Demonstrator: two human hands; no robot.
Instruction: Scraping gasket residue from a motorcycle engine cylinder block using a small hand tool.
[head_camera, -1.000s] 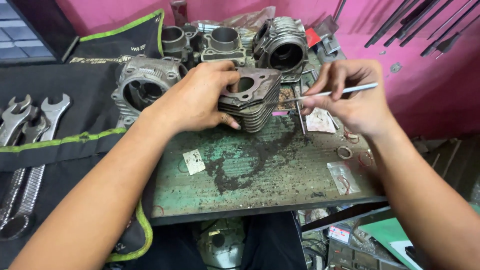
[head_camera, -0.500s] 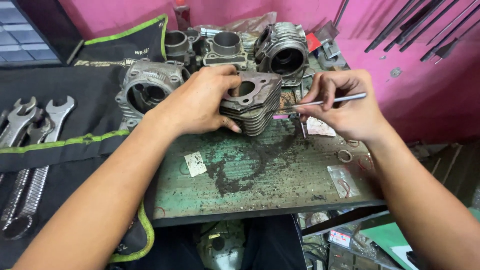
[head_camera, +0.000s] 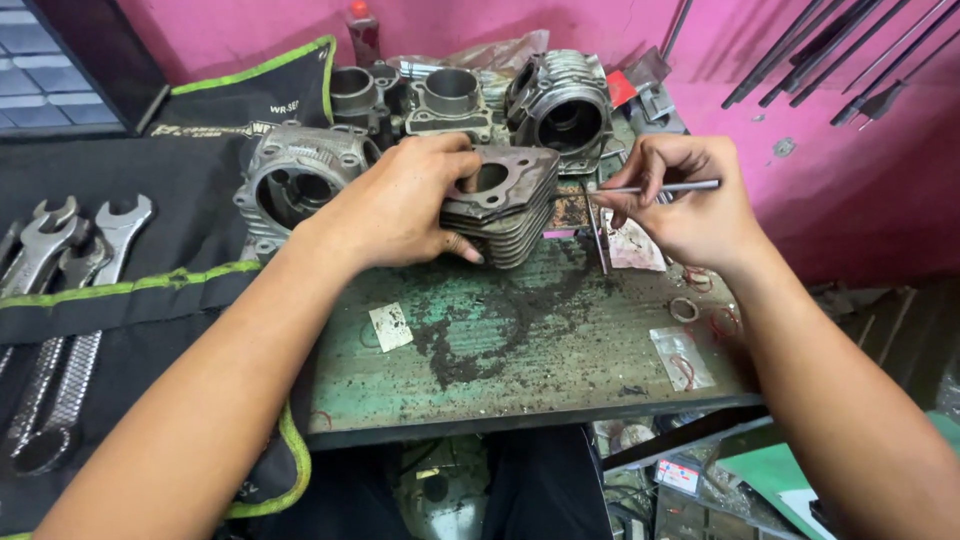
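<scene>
Left hand (head_camera: 400, 205): closed over the top and near side of the grey finned metal engine cylinder (head_camera: 505, 205), thumb low on the fins, fingers curled at the bore rim.
Right hand (head_camera: 690, 205): pinched shut on a thin silver metal rod (head_camera: 655, 187), held level, tip aimed at the cylinder's right edge.
Cylinder position: resting on the desk, centre rear, tilted slightly under the left hand.
Risk, slip: rod tip likely to skid off the gasket face if pressed at a shallow angle; possible scoring of the sealing surface or a jab into the left fingers.
Risk, tipping: cylinder could rock on its fins if the steadying grip loosens.
Risk, loss: small metal ring (head_camera: 684, 309) and clear plastic packets (head_camera: 682, 358) near the desk's right edge, easily swept off by the forearm.
Surface: worn green metal desk (head_camera: 520, 360), stained with dark oily grime.
Surroundings: further grey cylinders (head_camera: 295, 180) behind; black tool roll with chrome spanners (head_camera: 60, 260) at left; pink wall (head_camera: 800, 90).
</scene>
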